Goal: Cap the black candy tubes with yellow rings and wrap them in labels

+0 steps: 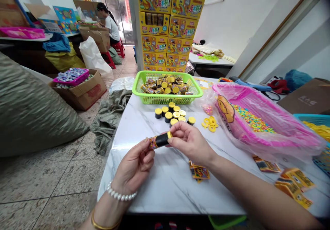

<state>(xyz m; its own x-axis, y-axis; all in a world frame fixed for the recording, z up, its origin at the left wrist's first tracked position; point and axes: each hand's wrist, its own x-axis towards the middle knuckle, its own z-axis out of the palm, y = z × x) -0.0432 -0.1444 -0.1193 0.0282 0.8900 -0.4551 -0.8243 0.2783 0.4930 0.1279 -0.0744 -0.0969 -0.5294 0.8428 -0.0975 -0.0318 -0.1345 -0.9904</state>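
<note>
Yellow-capped black tube [161, 140] held level between two hands

Left hand [135, 164] is half closed, its fingers curled loosely against the printed orange end of the tube. Right hand [190, 142] is nearly closed, its thumb and fingertips pinching the yellow end. The tube sits in the air just above a white marble-patterned table [165, 192], near the table's front edge. A pearl bracelet [121, 194] circles the left wrist.

A steady hold here seems to depend on sharing the load: one hand cradling, the other pinching, with both wrists low and the tube kept level. Gentle, even finger pressure should help avoid creasing the printed wrapper.

Straight ahead, short black cylinders with yellow tops [168, 116] stand close together on the table, below a bright green plastic basket [167, 99] heaped with similar pieces. To the right lie small yellow plastic rings [210, 124], then a pink plastic basket [232, 92] of multicoloured beads inside a clear bag. Printed yellow-and-orange paper wrappers [199, 172] lie just beyond the right forearm.
</note>
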